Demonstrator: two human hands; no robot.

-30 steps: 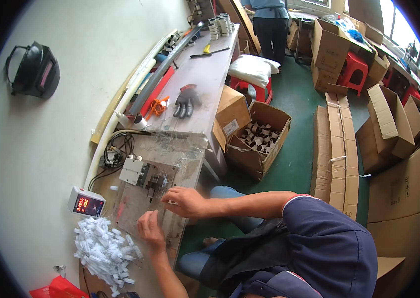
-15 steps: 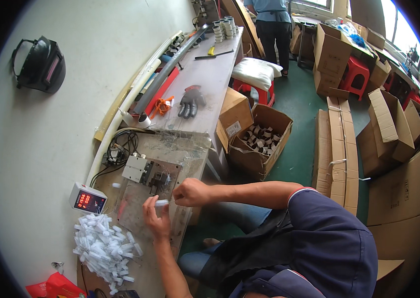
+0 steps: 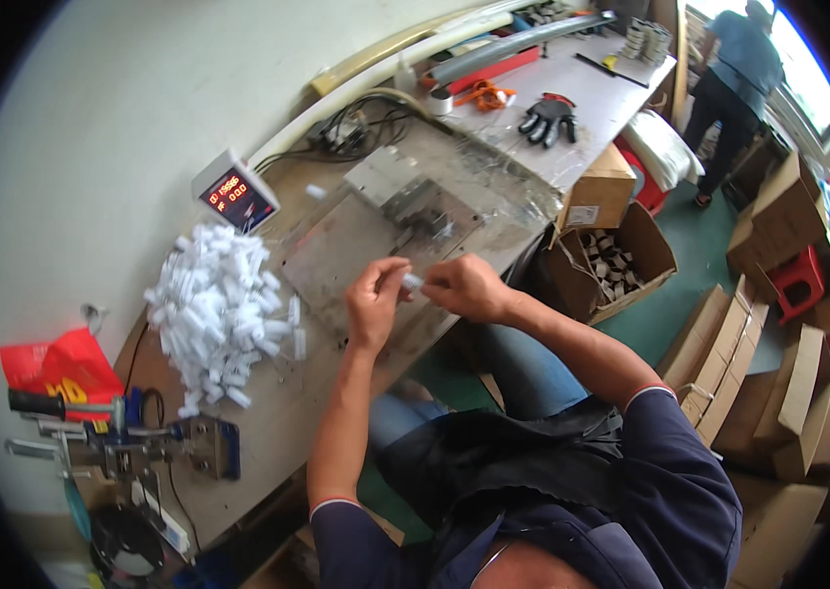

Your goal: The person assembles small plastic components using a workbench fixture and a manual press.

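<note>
A small, whitish, ribbed plastic tube [image 3: 413, 282] is pinched between both hands above the front edge of the workbench. My left hand [image 3: 374, 302] has its fingers closed round the near end. On the other end, my right hand [image 3: 469, 288] is also closed, its fingertips pressed together. Just beyond the hands stands a small metal fixture [image 3: 425, 208] on a flat plate. Left of it, a heap of similar white plastic tubes [image 3: 214, 314] lies on the bench. Whether something thin is also in my right fingers is too small to see.
A white box with a red lit display [image 3: 236, 192] stands behind the heap. A hand-lever press [image 3: 155, 442] sits at the near left. Farther along lie a black glove [image 3: 548, 120] and long tubes. An open carton [image 3: 611, 270] is beside the bench; another person [image 3: 737, 74] stands beyond.
My view has swung, so the bench appears shifted and the lever press has come into sight. My hands are still on the tube; the right hand's fingers now sit closer to it.
</note>
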